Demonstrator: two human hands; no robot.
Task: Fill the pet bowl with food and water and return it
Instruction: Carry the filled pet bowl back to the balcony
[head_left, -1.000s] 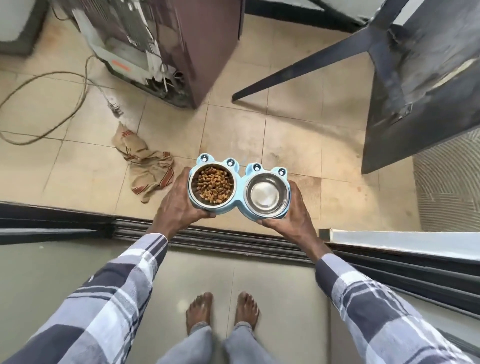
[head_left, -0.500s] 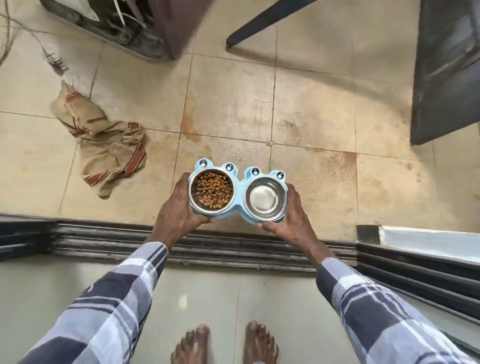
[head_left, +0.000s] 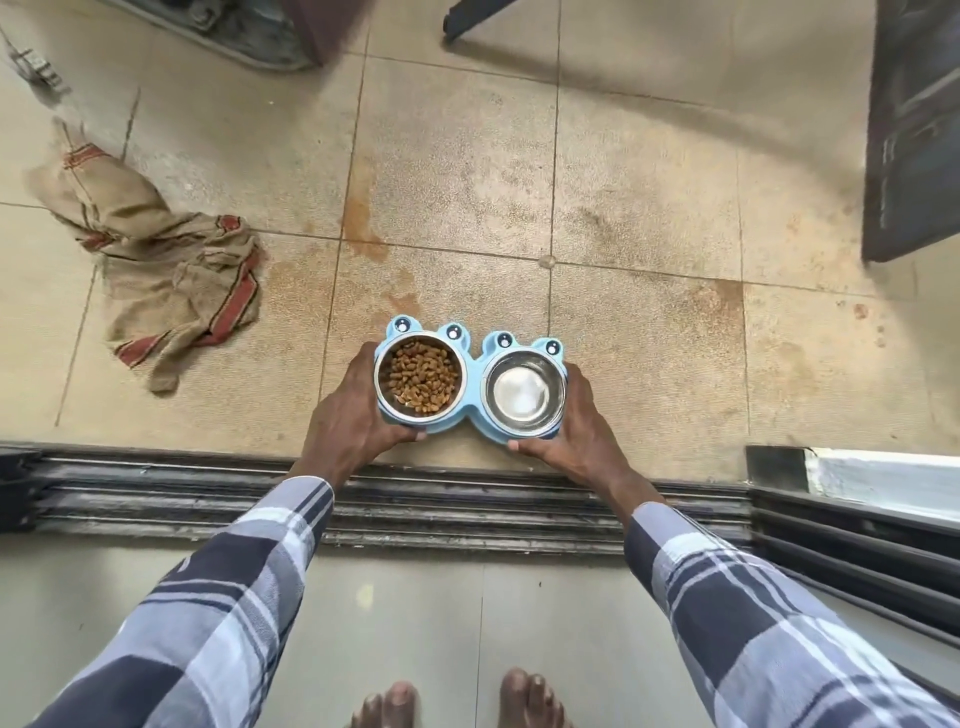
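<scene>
A light-blue double pet bowl (head_left: 471, 347) with frog eyes on its far rim is held low over the beige tiled floor, just past a door track. Its left steel cup holds brown kibble (head_left: 422, 378); the right steel cup (head_left: 523, 393) looks shiny, and I cannot tell whether water is in it. My left hand (head_left: 349, 419) grips the bowl's left end, fingers curled under it. At the right end, my right hand (head_left: 583, 426) grips the same way. Whether the bowl touches the floor cannot be told.
A crumpled burlap cloth (head_left: 156, 260) lies on the tiles to the left. A metal sliding-door track (head_left: 415, 499) runs across below the bowl. A dark panel (head_left: 914, 130) stands at the right, an appliance base (head_left: 249, 31) at the top left. My bare feet (head_left: 457, 701) stand behind the track.
The bowl has gone down toward the floor with both hands still on it, and my head has bent further forward over the tiles.
</scene>
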